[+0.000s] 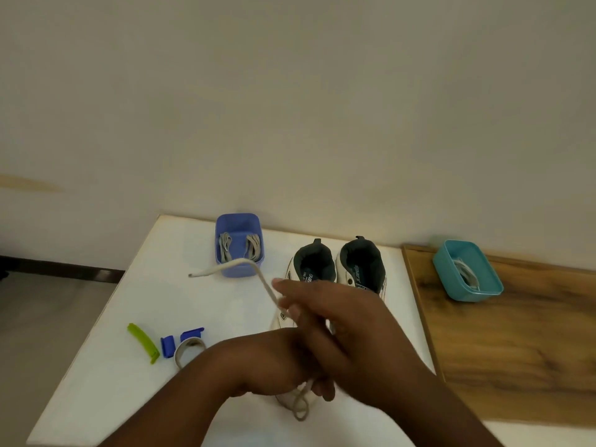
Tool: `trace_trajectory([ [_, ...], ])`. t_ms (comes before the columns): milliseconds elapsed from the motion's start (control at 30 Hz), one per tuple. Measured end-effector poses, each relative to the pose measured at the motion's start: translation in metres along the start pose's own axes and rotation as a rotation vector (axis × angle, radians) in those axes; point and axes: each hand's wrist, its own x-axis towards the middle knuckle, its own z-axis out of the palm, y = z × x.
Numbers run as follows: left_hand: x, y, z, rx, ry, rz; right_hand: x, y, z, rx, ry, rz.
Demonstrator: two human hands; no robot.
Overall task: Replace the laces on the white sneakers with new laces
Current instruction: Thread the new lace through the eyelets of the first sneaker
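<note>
Both hands work together above the white desk (pixel 129 398). The right hand (pixel 335 321) pinches a white lace (pixel 254 269), apparently winding it; the left hand (pixel 274 366) grips its lower loops. The white sneakers (pixel 338 269) stand just behind, near a blue tub (pixel 238 227) holding folded laces, probably for easy reach.

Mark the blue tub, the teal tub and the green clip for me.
blue tub (pixel 239 271): head view, front wall.
teal tub (pixel 451 280): head view, left outer wall.
green clip (pixel 144 343): head view, middle of its curved bar.
</note>
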Motion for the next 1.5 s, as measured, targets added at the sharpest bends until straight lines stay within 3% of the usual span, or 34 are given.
trace_trajectory([
  [133,0.009,0.004,0.007,-0.289,-0.048,0.103,0.0,0.026,-0.002,0.088,0.199,0.401],
  [233,0.018,0.002,0.014,-0.284,0.007,0.165,-0.004,0.043,0.002,-0.021,-0.101,0.669],
  [300,0.018,0.004,0.014,-0.233,0.038,0.175,-0.007,0.048,0.009,0.171,-0.271,0.798],
  [367,0.016,-0.002,0.013,-0.059,0.072,0.165,-0.008,0.05,0.013,0.356,-0.268,0.837],
  [400,0.015,-0.007,0.012,0.054,0.135,0.138,-0.008,0.051,0.012,0.41,-0.243,0.839],
  [467,0.016,-0.019,0.003,0.2,0.453,0.06,-0.006,0.051,0.009,0.428,-0.201,0.825],
  [533,0.023,-0.03,-0.008,0.148,0.848,0.057,-0.006,0.05,0.002,0.406,-0.227,0.777],
  [600,0.039,-0.041,-0.014,0.152,1.013,0.081,-0.007,0.046,-0.006,0.434,-0.28,0.702],
  [733,0.062,-0.046,-0.002,0.404,0.987,0.09,-0.006,0.036,-0.013,0.286,-0.239,0.528],
  [867,0.067,-0.044,-0.001,0.358,1.006,0.096,-0.009,0.042,-0.021,-0.071,-0.112,0.401],
  [1133,0.064,-0.046,-0.001,0.137,0.939,0.128,-0.008,0.067,-0.013,-0.473,0.491,0.197],
  [1200,0.065,-0.045,0.0,0.072,0.918,0.131,-0.006,0.076,0.003,-0.506,0.444,0.273],
  [1300,0.066,-0.045,0.0,-0.028,0.899,0.129,-0.009,0.083,0.033,-0.541,0.176,0.505],
  [1500,0.067,-0.042,-0.002,-0.054,0.888,0.093,-0.006,0.08,0.054,-0.462,0.125,0.345],
])
